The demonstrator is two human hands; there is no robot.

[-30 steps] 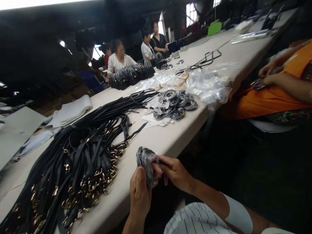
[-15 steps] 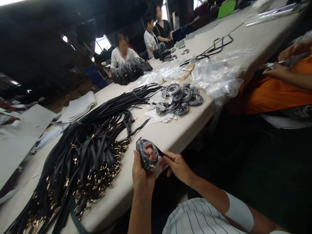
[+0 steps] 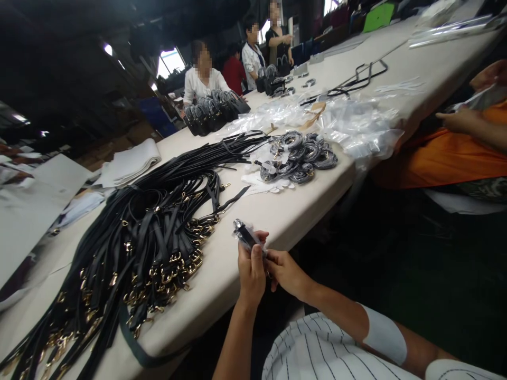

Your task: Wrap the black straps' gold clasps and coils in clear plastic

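Note:
A coiled black strap with clear plastic around it (image 3: 246, 236) is held up in front of me, seen edge-on, just off the table's near edge. My left hand (image 3: 252, 272) grips it from below and the left. From the right, my right hand (image 3: 283, 272) pinches its lower end, though the fingertips are partly hidden. Beyond my hands, on the table (image 3: 222, 264), lie several wrapped strap coils (image 3: 303, 155) on white pieces. To the left spreads a big pile of loose black straps (image 3: 158, 232) with gold buckles and clasps.
Clear plastic bags (image 3: 356, 124) lie past the coils. Black bags (image 3: 216, 112) stand farther back, near a person in white (image 3: 206, 82). Folded white cloth (image 3: 132, 161) is at the left. At the right sits a person in orange (image 3: 428, 158).
The coil has turned from face-on to edge-on and moved slightly right. My left hand has come closer to my right hand, and its fingers no longer show through the coil's middle.

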